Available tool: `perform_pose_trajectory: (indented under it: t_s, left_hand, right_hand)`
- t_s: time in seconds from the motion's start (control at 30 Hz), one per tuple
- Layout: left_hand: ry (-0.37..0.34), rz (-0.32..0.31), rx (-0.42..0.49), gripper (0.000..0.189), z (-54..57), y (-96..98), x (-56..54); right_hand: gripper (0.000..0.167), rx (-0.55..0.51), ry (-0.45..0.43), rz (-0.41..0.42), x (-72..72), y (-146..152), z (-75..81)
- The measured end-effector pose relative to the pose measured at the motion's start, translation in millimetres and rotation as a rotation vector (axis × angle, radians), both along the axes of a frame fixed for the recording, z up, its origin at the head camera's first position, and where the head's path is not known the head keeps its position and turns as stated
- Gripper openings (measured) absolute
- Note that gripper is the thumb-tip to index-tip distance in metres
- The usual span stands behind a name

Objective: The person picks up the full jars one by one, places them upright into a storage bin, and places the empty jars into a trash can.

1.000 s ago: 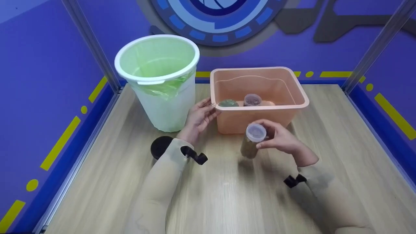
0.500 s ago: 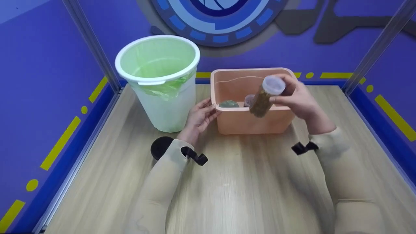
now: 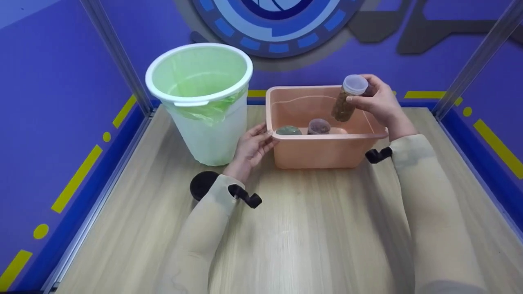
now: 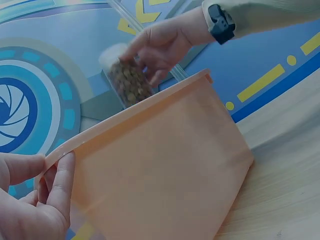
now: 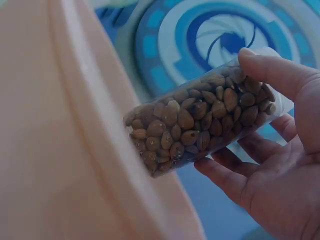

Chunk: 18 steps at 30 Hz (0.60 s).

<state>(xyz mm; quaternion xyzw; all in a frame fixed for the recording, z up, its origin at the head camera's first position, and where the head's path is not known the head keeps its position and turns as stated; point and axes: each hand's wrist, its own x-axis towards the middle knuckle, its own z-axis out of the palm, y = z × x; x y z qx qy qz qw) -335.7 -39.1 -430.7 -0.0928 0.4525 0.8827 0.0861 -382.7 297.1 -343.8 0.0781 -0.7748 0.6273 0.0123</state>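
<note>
My right hand [image 3: 379, 101] holds a clear plastic jar [image 3: 344, 105] with a whitish lid, tilted, over the right part of a peach-coloured plastic tub [image 3: 314, 152]. In the right wrist view the jar is full of brown nuts that look like almonds [image 5: 200, 117]. The thumb lies on one side of it, the fingers on the other. At the tub's front left corner my left hand [image 3: 250, 150] pinches the rim [image 4: 100, 132] between thumb and fingers. Inside the tub stand another lidded jar [image 3: 318, 126] with dark contents and a green-topped item [image 3: 289, 130], partly hidden by the front wall.
A white bin [image 3: 212, 134] with a green liner bag stands left of the tub. On the wooden table [image 3: 294, 228], a round black object [image 3: 202, 183] lies partly behind the left forearm. Blue-purple panels [image 3: 69, 90] enclose the table at the back and sides.
My right hand has carried the jar of nuts up from in front of the tub, back and rightward, to above its opening. The left hand has stayed at the rim.
</note>
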Motion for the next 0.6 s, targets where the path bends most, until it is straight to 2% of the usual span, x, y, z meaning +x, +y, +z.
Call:
perform_pose_trajectory:
  t_s: [0.13, 0.3, 0.43, 0.6]
  left_hand:
    - [0.005, 0.001, 0.008, 0.05, -0.5, -0.2, 0.1]
    - [0.011, 0.006, 0.026, 0.05, -0.8, 1.1, 1.2]
    - [0.012, 0.001, 0.033, 0.051, -0.9, 1.3, 1.2]
    - [0.008, -0.002, 0.044, 0.05, -0.6, 0.7, 0.6]
  right_hand:
    - [0.056, 0.159, -0.063, 0.016, -15.1, 3, -17.9]
    - [0.058, 0.338, -0.144, 0.066, -24.5, 3, -34.8]
    - [0.062, 0.519, -0.157, 0.13, -28.5, 2, -42.1]
    - [0.061, 0.685, -0.17, 0.215, -31.1, -1, -45.5]
